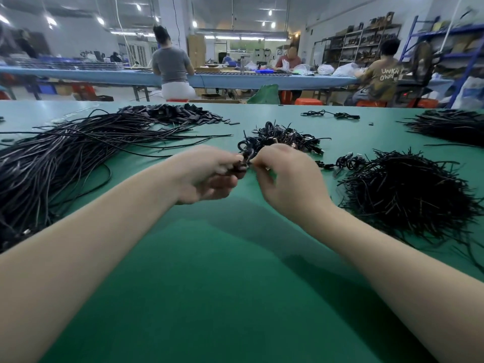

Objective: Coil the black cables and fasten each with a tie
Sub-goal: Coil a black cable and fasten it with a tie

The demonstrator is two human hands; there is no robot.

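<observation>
Both hands, left hand and right hand, pinch one small coiled black cable above the green tabletop. If a pinch slips, the coil may spring open.

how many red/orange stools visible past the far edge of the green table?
5 at least. One stool under the seated person in grey, one right of centre, two more further right, one far left. Others may be hidden.
</observation>
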